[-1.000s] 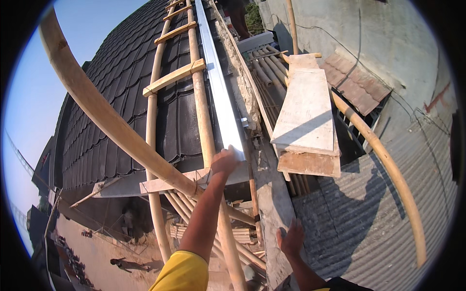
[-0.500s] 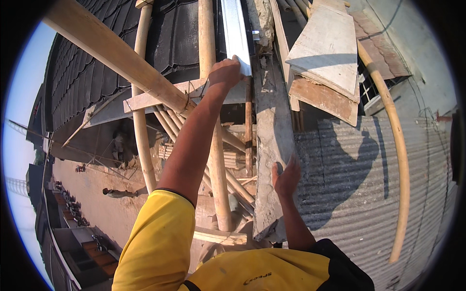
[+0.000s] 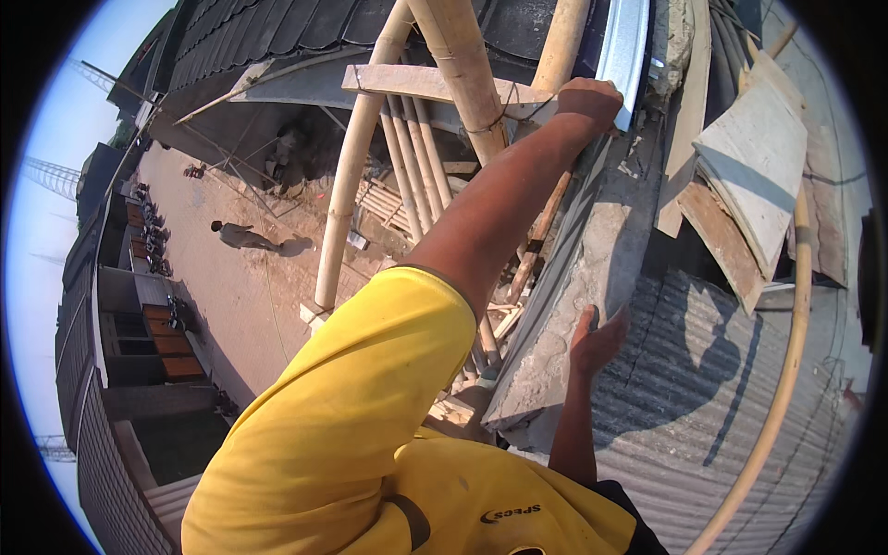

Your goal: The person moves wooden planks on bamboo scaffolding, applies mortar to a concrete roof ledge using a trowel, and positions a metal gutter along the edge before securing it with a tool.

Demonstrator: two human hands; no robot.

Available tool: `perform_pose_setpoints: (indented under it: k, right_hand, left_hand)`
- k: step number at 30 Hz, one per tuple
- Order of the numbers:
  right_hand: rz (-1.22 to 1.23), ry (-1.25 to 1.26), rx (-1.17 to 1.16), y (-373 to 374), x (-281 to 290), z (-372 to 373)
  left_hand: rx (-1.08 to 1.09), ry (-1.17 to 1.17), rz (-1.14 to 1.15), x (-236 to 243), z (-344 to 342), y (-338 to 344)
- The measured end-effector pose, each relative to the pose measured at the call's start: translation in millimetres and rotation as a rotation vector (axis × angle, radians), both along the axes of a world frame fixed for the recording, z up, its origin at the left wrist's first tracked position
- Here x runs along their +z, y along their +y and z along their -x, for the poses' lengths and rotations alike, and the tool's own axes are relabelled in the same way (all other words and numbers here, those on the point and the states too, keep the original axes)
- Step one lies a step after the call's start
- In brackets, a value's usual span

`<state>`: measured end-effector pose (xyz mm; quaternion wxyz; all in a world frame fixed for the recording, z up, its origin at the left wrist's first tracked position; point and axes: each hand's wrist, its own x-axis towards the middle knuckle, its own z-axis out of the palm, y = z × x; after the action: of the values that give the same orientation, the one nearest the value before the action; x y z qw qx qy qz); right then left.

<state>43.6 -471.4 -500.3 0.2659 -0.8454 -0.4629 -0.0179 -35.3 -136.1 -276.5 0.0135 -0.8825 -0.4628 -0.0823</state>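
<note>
My left hand (image 3: pixel 590 104) is closed round the lower end of a shiny metal strip (image 3: pixel 625 51), which lies along the edge of a dark tiled roof (image 3: pixel 351 26). The fingertips are hidden behind the strip. My right hand (image 3: pixel 599 344) rests against the rough top of a concrete wall (image 3: pixel 601 250), its thumb apart from the fingers. Between the wall and the roof stand bamboo poles (image 3: pixel 356 199), with a wooden crosspiece (image 3: pixel 407 81) fixed across them.
Right of the wall lie a corrugated roof (image 3: pixel 675 370), pale boards (image 3: pixel 754 157) and a long bamboo pole (image 3: pixel 786 370). Far below on the left, a person (image 3: pixel 245 236) is on a dirt road (image 3: pixel 250 305), with several parked motorbikes (image 3: pixel 153 227) along buildings.
The view has swung left, so the wall, strip and poles appear farther right. My left hand stays closed at the strip's end, and my right hand stays by the wall top.
</note>
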Motion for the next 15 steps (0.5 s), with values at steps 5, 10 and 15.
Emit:
perform_pose_setpoints:
  k: [5,10,15]
  right_hand:
    - [0.050,-0.023,-0.002,-3.7,-15.1,-9.8]
    - [0.025,-0.004,0.068,-4.6,-23.0,-14.2]
    - [0.032,0.032,0.055,-4.5,-25.6,-21.4]
  left_hand:
    - [-0.036,0.083,0.002,-2.3,-25.8,-5.3]
    - [0.065,0.003,-0.034,-27.8,-14.7,10.6]
    - [0.032,-0.033,-0.047,-26.5,-27.4,12.6]
